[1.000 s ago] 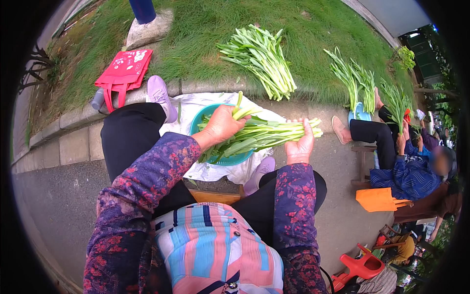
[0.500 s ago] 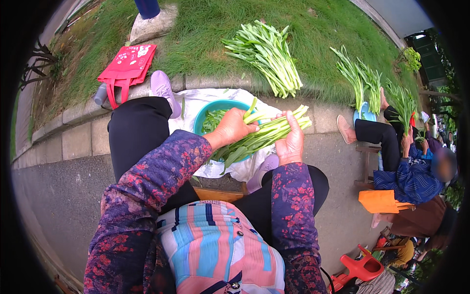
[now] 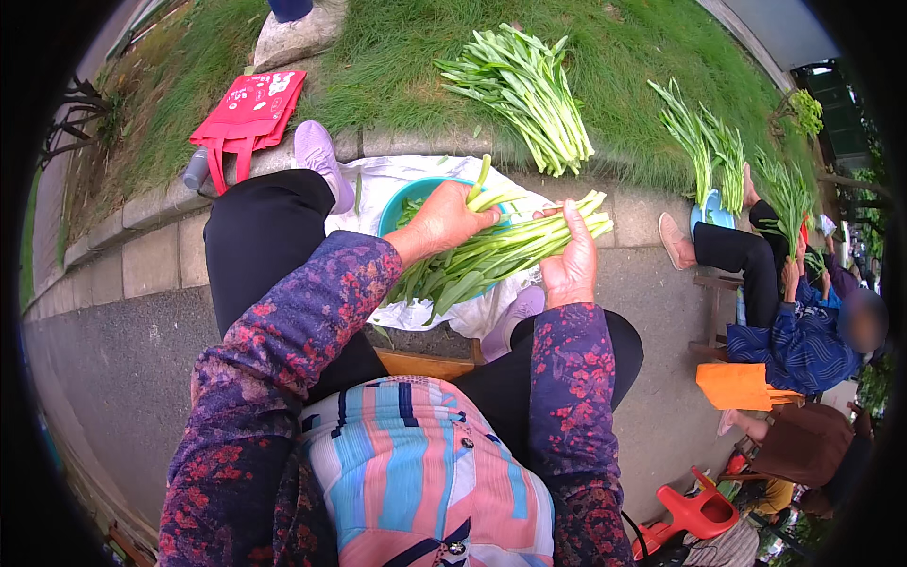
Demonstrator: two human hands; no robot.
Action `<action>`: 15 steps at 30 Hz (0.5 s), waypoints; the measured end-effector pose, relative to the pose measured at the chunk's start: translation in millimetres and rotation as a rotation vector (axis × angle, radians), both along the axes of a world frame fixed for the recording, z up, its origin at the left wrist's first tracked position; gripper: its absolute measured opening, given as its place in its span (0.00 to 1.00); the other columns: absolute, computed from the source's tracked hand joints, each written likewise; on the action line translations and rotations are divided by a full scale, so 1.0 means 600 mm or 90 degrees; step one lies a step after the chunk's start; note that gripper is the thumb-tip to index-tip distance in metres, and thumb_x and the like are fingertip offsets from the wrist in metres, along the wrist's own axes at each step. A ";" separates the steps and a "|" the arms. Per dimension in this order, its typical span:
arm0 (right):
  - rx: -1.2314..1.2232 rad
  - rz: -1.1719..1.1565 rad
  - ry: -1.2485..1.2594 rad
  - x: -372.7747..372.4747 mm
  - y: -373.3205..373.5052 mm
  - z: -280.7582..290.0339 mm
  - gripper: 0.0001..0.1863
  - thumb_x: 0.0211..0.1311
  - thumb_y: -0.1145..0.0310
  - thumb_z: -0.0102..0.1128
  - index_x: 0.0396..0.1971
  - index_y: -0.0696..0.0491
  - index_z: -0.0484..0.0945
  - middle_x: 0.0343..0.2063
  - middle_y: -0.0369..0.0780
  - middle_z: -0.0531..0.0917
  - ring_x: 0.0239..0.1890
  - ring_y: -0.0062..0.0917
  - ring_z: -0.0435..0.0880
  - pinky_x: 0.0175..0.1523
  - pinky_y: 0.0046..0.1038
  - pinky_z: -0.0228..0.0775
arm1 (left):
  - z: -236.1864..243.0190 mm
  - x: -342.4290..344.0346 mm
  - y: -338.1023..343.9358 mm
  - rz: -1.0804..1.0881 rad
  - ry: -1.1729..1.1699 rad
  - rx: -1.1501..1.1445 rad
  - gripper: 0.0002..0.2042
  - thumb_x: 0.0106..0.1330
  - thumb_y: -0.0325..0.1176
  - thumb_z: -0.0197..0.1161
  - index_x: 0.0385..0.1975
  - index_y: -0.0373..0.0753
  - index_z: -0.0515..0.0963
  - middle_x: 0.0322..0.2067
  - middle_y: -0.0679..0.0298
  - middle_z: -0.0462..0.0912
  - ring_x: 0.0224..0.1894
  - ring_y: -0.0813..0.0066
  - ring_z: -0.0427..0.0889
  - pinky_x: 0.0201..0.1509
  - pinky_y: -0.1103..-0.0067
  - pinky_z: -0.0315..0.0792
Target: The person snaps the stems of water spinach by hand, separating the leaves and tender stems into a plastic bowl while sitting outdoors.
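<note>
My left hand (image 3: 449, 225) is closed on a few pale green stalks (image 3: 484, 189) whose cut ends stick up past the fingers. A thicker bunch of long leafy greens (image 3: 505, 255) rests against my right hand (image 3: 571, 266), its fingers curled round the stems near the cut ends. The leaves of that bunch hang down to the left, over a turquoise basin (image 3: 389, 219). Torn green leaves lie inside the basin, partly hidden by my left hand. Under it spreads a white plastic sheet (image 3: 373, 180).
A large pile of greens (image 3: 529, 94) lies on the grass beyond the kerb. To the left are a red bag (image 3: 250, 109) and a grey bottle (image 3: 196, 168). At right a person (image 3: 803, 331) sits handling greens by a blue basin (image 3: 710, 214), near an orange bag (image 3: 742, 386) and a red stool (image 3: 697, 515).
Both hands keep their hold on the greens, with only a slight shift. The bunch's leaf ends have moved a little lower left. The whole view has shifted slightly.
</note>
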State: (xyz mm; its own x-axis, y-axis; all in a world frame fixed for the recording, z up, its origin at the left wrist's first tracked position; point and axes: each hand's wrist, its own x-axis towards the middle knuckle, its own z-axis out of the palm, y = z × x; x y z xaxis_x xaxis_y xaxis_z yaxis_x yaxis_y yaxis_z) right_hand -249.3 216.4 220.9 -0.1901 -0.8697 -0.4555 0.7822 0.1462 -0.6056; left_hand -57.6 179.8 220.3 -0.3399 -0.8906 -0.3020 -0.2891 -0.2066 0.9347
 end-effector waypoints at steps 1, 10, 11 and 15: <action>0.005 -0.001 -0.003 0.000 0.000 -0.002 0.08 0.57 0.68 0.60 0.33 0.54 0.74 0.29 0.41 0.79 0.34 0.31 0.77 0.46 0.33 0.70 | 0.000 0.001 0.000 0.004 0.002 0.017 0.11 0.56 0.36 0.65 0.33 0.33 0.81 0.23 0.64 0.80 0.25 0.81 0.75 0.33 0.78 0.71; 0.028 -0.044 -0.001 0.008 -0.002 -0.004 0.13 0.56 0.69 0.62 0.39 0.53 0.71 0.33 0.42 0.79 0.37 0.31 0.76 0.49 0.34 0.69 | 0.020 0.002 -0.003 0.054 0.037 0.121 0.13 0.55 0.34 0.66 0.35 0.32 0.79 0.27 0.64 0.80 0.28 0.80 0.75 0.35 0.80 0.70; 0.026 -0.051 0.001 0.010 -0.003 -0.003 0.13 0.56 0.69 0.62 0.40 0.52 0.71 0.33 0.41 0.79 0.37 0.31 0.76 0.49 0.34 0.69 | 0.022 0.001 -0.003 0.060 0.040 0.127 0.12 0.55 0.34 0.66 0.34 0.32 0.79 0.27 0.65 0.80 0.27 0.79 0.75 0.35 0.80 0.70; 0.028 -0.062 0.013 0.019 -0.001 0.008 0.10 0.57 0.69 0.61 0.36 0.55 0.72 0.30 0.40 0.79 0.33 0.26 0.76 0.43 0.28 0.70 | 0.026 0.001 -0.003 0.071 0.049 0.144 0.10 0.54 0.33 0.66 0.32 0.34 0.79 0.26 0.65 0.79 0.27 0.79 0.75 0.34 0.80 0.69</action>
State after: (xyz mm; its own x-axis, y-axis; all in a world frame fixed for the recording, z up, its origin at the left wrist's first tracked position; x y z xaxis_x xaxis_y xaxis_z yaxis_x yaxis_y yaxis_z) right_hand -237.8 215.7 225.7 -0.2824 -0.8258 -0.4882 0.7821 0.0966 -0.6157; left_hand -57.1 177.9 235.8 -0.2727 -0.8370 -0.4745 -0.1820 -0.4394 0.8796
